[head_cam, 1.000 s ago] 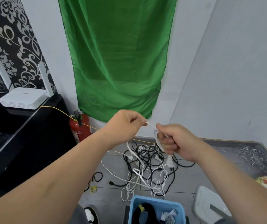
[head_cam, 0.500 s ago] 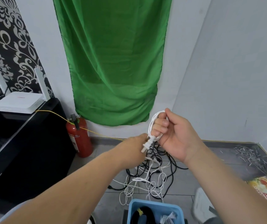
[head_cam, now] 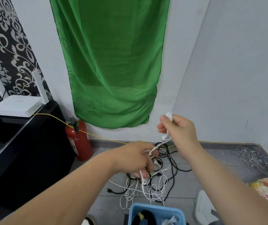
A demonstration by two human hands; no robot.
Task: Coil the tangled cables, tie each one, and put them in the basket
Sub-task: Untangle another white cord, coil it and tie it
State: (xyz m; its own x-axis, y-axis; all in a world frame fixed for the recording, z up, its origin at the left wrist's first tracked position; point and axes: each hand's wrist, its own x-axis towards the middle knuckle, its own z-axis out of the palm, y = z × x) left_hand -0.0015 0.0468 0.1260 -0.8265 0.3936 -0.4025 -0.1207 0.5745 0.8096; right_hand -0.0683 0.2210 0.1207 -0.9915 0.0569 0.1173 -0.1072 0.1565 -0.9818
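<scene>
Both hands work one white cable (head_cam: 158, 145): the right hand (head_cam: 178, 132), raised, curls its fingers round a small coil of it, while the left hand (head_cam: 135, 158), lower, pinches the strand running between them. Tangled cables (head_cam: 167, 174) lie on the floor (head_cam: 224, 153) beneath, just beyond the blue basket (head_cam: 156, 207), which holds a black coil (head_cam: 143, 217).

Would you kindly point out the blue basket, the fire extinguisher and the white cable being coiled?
blue basket (head_cam: 156, 208): head view, on its far rim.
fire extinguisher (head_cam: 79, 142): head view, on the red cylinder body.
white cable (head_cam: 169, 115): head view, on the coil's top loop.
</scene>
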